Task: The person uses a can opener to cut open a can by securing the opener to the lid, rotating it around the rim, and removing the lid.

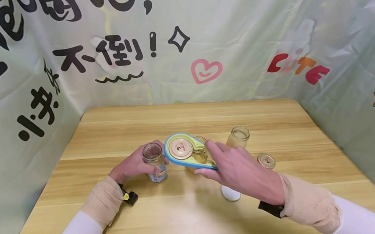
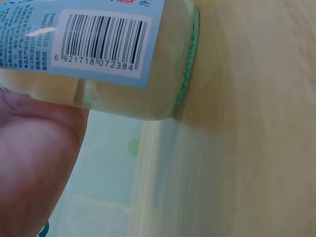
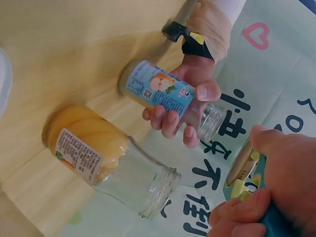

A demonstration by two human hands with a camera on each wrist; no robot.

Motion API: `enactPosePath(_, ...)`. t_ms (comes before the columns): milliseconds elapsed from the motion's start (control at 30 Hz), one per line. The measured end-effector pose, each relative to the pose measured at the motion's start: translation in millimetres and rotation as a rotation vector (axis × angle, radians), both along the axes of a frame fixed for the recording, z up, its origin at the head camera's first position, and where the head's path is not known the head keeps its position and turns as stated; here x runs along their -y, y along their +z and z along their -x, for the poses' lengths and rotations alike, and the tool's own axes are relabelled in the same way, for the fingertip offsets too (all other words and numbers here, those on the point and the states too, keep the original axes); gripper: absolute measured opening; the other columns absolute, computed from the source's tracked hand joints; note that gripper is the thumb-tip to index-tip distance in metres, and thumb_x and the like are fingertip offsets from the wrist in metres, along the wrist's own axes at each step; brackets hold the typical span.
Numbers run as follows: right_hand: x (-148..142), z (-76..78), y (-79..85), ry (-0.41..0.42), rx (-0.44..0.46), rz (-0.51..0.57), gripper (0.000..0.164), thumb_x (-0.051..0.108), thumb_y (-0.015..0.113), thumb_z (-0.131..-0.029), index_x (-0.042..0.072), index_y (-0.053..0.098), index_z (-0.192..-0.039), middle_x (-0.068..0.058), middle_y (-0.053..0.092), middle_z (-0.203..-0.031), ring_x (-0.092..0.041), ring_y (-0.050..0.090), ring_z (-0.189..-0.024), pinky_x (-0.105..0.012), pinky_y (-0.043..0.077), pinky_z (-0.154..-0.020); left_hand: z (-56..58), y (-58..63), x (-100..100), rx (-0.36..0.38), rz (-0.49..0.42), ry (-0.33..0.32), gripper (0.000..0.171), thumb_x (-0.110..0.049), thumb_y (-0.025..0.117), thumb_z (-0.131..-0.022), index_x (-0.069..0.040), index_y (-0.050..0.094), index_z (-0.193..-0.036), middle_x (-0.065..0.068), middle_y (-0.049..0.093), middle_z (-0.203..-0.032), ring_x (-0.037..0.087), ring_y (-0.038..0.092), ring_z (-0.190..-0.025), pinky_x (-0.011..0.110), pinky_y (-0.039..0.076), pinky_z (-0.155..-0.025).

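Observation:
My left hand [image 1: 132, 164] grips a lidless glass jar [image 1: 153, 154] that stands upright on the table. Its blue label, with a barcode [image 2: 101, 44], fills the top of the left wrist view. In my right hand [image 1: 241, 168] is a blue and yellow-green jar opener [image 1: 195, 161], held by its handles. A round beige lid [image 1: 180, 148] sits inside the opener's ring, level with the left jar's rim and just right of it. Behind the opener, partly hidden by it, stands a jar of yellow fruit [image 3: 91, 138] with an open mouth.
Another open glass jar [image 1: 238, 137] stands behind my right hand, its lower part hidden. A printed lid [image 1: 266, 161] lies to the right on the wooden table [image 1: 143, 227]. Below the right hand lies a white disc [image 1: 230, 193]. A printed cloth [image 1: 240, 28] hangs around the table.

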State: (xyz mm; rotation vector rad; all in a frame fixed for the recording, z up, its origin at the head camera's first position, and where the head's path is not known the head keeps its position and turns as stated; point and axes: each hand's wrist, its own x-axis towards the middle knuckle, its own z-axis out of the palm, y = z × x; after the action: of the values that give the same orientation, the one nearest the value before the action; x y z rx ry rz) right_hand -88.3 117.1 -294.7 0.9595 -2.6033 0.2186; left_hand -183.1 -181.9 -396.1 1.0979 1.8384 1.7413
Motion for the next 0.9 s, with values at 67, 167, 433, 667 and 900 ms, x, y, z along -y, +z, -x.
enactPosePath(67,-2.5,-4.3,-2.8,-0.003,0.006,0.011,0.053,0.060,0.057,-0.087,0.010,0.041,-0.094,0.008,0.034,-0.062,-0.005,0.033,-0.044,-0.018,0.026,-0.036,0.1,-1.3,-0.3,0.004,-0.003,0.006,0.040,0.002,0.068,-0.076,-0.004,0.050,-0.111,0.035,0.054,-0.101,0.051,0.053,-0.094,0.046,0.049,-0.085)
enactPosePath(167,-5.8,-11.1,-9.0,0.005,-0.005,0.025,0.053,0.061,0.057,-0.086,0.010,0.042,-0.094,0.010,0.032,-0.062,-0.003,0.031,-0.044,-0.017,0.024,-0.036,0.0,-2.4,-1.1,0.007,-0.014,0.013,0.039,0.003,0.067,-0.076,0.002,0.048,-0.110,0.036,0.051,-0.101,0.048,0.053,-0.094,0.046,0.050,-0.084)
enactPosePath(433,-11.3,-26.8,-26.9,0.028,0.006,0.045,0.055,0.062,0.059,-0.085,0.010,0.043,-0.099,0.012,0.032,-0.066,0.002,0.027,-0.041,-0.014,0.024,-0.035,0.0,-3.7,-1.5,-0.011,-0.046,-0.007,0.036,0.006,0.066,-0.077,0.003,0.047,-0.108,0.029,0.054,-0.100,0.050,0.049,-0.093,0.043,0.050,-0.084)
enactPosePath(667,-15.4,-33.4,-48.8,0.021,0.093,0.082,0.053,0.060,0.062,-0.083,0.012,0.045,-0.097,0.013,0.032,-0.066,0.002,0.029,-0.042,-0.012,0.024,-0.036,0.4,-3.5,-2.1,-0.012,-0.063,-0.015,0.036,0.006,0.067,-0.077,0.000,0.049,-0.108,0.022,0.056,-0.100,0.052,0.049,-0.094,0.043,0.050,-0.084)
enactPosePath(900,-19.8,-38.6,-67.7,0.016,0.144,0.100,0.049,0.057,0.064,-0.083,0.013,0.046,-0.097,0.014,0.032,-0.066,0.003,0.029,-0.043,-0.011,0.024,-0.038,3.9,-2.3,-3.4,-0.032,-0.074,-0.024,0.036,0.006,0.067,-0.078,-0.001,0.049,-0.108,0.022,0.056,-0.100,0.052,0.050,-0.093,0.044,0.049,-0.085)
